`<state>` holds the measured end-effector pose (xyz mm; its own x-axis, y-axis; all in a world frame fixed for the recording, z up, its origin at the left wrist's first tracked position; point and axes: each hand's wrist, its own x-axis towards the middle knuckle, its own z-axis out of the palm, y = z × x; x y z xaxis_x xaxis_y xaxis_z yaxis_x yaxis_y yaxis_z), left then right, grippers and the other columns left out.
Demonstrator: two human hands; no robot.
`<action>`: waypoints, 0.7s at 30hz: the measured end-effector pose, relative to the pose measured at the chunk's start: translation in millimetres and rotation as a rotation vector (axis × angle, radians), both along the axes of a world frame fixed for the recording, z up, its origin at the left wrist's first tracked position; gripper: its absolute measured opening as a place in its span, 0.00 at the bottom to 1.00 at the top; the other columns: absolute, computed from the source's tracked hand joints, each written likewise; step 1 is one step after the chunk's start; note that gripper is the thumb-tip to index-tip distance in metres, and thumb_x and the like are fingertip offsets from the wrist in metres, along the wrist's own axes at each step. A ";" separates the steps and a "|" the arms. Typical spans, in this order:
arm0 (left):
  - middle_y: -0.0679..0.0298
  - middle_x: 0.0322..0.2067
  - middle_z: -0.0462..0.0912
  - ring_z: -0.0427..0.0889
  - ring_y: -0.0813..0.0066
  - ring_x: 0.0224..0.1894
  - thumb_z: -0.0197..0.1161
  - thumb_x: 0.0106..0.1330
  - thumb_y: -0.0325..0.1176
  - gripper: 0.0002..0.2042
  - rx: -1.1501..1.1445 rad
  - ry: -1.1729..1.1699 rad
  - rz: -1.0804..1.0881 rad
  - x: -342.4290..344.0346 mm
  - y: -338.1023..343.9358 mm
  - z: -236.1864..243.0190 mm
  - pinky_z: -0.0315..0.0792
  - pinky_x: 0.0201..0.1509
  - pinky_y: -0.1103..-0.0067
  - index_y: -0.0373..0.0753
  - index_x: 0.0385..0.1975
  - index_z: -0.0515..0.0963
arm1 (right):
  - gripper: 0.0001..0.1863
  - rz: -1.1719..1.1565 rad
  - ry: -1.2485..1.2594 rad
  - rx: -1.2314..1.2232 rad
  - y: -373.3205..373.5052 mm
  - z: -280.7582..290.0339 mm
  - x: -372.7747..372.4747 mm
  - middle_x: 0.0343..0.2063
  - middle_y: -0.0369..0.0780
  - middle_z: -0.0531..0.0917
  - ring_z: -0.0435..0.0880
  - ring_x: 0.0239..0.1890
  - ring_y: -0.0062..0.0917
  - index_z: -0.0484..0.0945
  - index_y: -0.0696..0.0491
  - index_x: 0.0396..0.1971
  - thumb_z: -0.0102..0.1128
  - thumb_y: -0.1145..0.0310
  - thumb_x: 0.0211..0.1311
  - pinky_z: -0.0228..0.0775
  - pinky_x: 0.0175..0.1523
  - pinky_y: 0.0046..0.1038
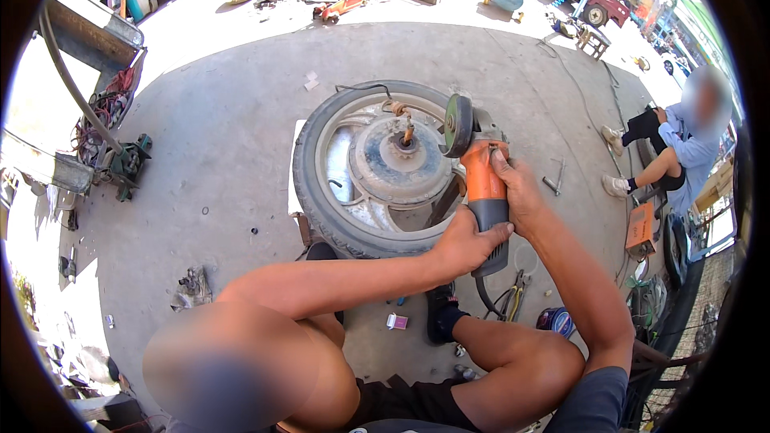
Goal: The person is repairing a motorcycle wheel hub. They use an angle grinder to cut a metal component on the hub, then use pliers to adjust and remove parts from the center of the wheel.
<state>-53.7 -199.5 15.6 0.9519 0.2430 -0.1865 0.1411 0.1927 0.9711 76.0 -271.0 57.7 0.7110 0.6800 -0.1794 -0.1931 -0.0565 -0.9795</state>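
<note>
An orange and black angle grinder (pixel 484 172) is held upright in front of me, over the right side of a motor wheel. Round its dark lower body my left hand (pixel 464 244) is closed. Higher up, my right hand (pixel 521 192) grips the orange housing, its thumb lying along it. The grinder's disc (pixel 459 126), under a guard, faces left and stands apart from the wheel hub (pixel 397 164). A dusty tyre (pixel 311 184) surrounds the metal rim, and a rusty axle end (pixel 407 136) with a cable rises from the hub's middle.
Pliers (pixel 519 297), a round tin (pixel 555 321) and a small pink box (pixel 397 321) lie near my feet. A T-shaped tool (pixel 555 179) is right of the wheel. At the right a person (pixel 694 144) sits beside an orange box (pixel 640 230). A bench vise (pixel 124 164) stands left.
</note>
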 end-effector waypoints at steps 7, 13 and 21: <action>0.58 0.39 0.80 0.79 0.75 0.40 0.70 0.66 0.44 0.28 0.056 0.014 0.072 0.2 6.7 -6.7 0.76 0.43 0.75 0.28 0.50 0.67 | 0.30 0.009 -0.090 -0.002 13.2 -30.9 9.6 0.38 0.38 0.83 0.80 0.36 0.19 0.78 0.62 0.48 0.53 0.44 0.74 0.74 0.40 0.24; 0.55 0.39 0.79 0.80 0.72 0.41 0.70 0.66 0.44 0.29 0.111 -0.022 0.101 -0.3 10.7 -7.4 0.76 0.45 0.74 0.25 0.50 0.65 | 0.29 -0.009 -0.127 -0.014 21.3 -31.2 9.9 0.36 0.36 0.83 0.80 0.36 0.18 0.79 0.59 0.47 0.51 0.43 0.75 0.74 0.40 0.23; 0.48 0.41 0.80 0.83 0.65 0.43 0.69 0.66 0.47 0.33 0.104 0.042 0.050 -5.7 8.5 7.0 0.78 0.45 0.72 0.22 0.50 0.62 | 0.25 -0.006 -0.024 -0.069 26.4 -19.4 8.7 0.34 0.38 0.83 0.81 0.32 0.20 0.79 0.56 0.39 0.49 0.46 0.77 0.75 0.37 0.24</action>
<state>-59.4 -190.9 22.6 0.9301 0.3099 -0.1970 0.1745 0.0992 0.9796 84.7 -244.6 38.3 0.7198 0.6621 -0.2085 -0.1706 -0.1225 -0.9777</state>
